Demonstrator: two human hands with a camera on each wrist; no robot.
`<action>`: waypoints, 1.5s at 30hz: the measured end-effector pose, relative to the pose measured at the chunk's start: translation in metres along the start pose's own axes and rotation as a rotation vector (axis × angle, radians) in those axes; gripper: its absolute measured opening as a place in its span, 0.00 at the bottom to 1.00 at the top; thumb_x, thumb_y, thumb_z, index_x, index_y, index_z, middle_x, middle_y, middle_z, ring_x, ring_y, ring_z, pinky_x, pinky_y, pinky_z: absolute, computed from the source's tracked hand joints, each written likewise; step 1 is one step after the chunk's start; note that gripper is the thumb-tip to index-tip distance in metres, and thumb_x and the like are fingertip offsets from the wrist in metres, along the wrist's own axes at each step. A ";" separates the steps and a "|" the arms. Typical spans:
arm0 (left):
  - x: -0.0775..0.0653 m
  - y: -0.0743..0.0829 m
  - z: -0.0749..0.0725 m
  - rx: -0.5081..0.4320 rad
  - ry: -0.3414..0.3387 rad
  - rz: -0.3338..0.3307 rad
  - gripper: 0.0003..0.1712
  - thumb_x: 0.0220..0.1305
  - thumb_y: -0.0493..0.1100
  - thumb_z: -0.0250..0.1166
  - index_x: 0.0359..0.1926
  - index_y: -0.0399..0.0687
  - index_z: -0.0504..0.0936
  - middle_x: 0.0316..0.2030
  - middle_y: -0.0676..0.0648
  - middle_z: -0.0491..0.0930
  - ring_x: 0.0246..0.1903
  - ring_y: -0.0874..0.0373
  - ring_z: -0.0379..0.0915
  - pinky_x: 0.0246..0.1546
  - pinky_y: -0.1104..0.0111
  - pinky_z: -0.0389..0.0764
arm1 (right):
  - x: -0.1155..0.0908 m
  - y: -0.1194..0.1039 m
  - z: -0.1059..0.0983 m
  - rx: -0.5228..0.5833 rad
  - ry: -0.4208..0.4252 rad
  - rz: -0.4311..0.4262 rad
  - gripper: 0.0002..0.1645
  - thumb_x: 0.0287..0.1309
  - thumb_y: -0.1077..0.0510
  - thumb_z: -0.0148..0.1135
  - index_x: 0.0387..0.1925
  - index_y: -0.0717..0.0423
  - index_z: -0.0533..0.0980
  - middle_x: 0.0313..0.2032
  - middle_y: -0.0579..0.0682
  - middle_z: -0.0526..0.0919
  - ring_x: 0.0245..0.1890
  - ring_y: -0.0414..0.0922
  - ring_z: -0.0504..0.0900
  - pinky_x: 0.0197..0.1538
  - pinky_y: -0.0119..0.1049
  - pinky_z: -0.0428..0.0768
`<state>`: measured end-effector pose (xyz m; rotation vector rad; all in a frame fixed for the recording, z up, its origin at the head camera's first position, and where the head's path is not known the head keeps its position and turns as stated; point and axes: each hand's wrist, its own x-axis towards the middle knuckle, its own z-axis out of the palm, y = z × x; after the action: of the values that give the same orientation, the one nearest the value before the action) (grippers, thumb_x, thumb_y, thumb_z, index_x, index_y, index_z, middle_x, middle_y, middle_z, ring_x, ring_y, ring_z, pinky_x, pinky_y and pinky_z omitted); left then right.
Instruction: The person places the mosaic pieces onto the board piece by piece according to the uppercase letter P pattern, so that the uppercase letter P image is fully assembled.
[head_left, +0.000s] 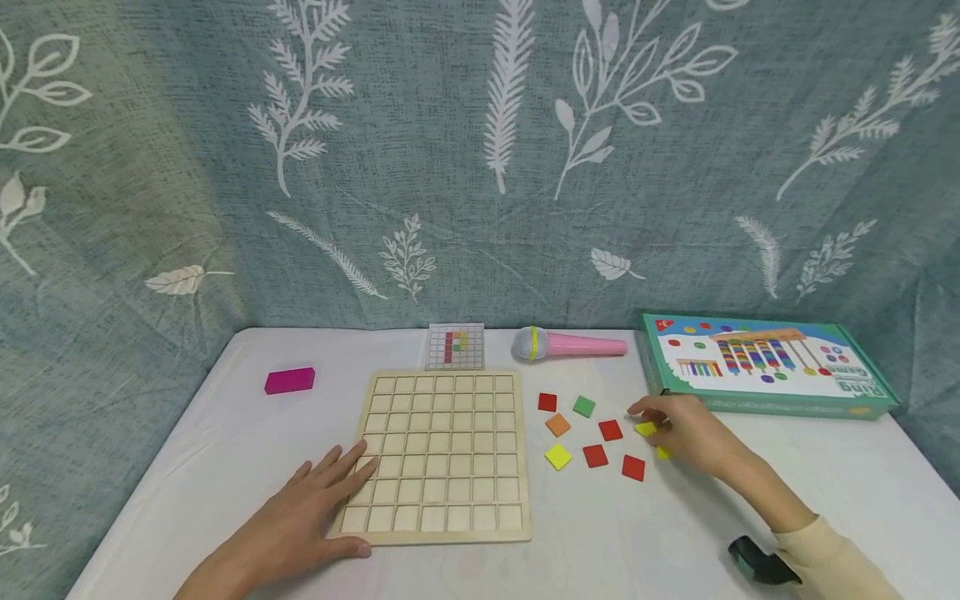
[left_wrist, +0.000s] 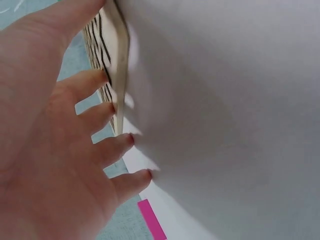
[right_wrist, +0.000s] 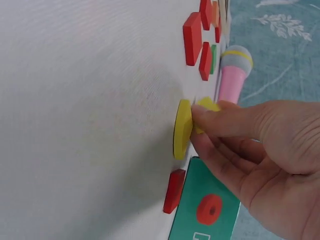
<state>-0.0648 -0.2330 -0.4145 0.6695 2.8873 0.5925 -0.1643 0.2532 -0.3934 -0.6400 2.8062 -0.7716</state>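
Note:
My left hand (head_left: 303,508) lies spread at the left edge of a wooden grid board (head_left: 435,537), fingertips on its frame and thumb at the near-left corner. In the left wrist view the fingers (left_wrist: 95,117) are apart, along the board's side. My right hand (head_left: 693,433) is right of the loose tiles and pinches a yellow square tile (head_left: 646,428) between thumb and fingers. Close beside the thumb, a second yellow tile (right_wrist: 182,130) shows in the right wrist view. A red tile (right_wrist: 174,191) lies near it, hidden under the hand in the head view.
Between board and right hand lie several red tiles (head_left: 596,456), a green tile (head_left: 583,406), an orange tile (head_left: 557,425) and a yellow tile (head_left: 558,457). Behind stand a pattern card (head_left: 455,347), a pink microphone (head_left: 585,344) and a game box (head_left: 772,367). A magenta block (head_left: 289,381) sits left.

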 end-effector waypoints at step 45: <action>0.003 -0.005 -0.012 -0.042 -0.057 -0.091 0.60 0.45 0.73 0.68 0.72 0.45 0.63 0.73 0.42 0.58 0.71 0.34 0.49 0.66 0.35 0.50 | 0.066 -0.050 0.028 0.207 -0.031 -0.268 0.16 0.56 0.73 0.63 0.47 0.63 0.81 0.35 0.49 0.82 0.37 0.43 0.80 0.46 0.37 0.83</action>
<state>-0.0715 -0.2403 -0.4058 0.5368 2.8265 0.6091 -0.1981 0.1730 -0.3941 -0.9919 2.5960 -1.0710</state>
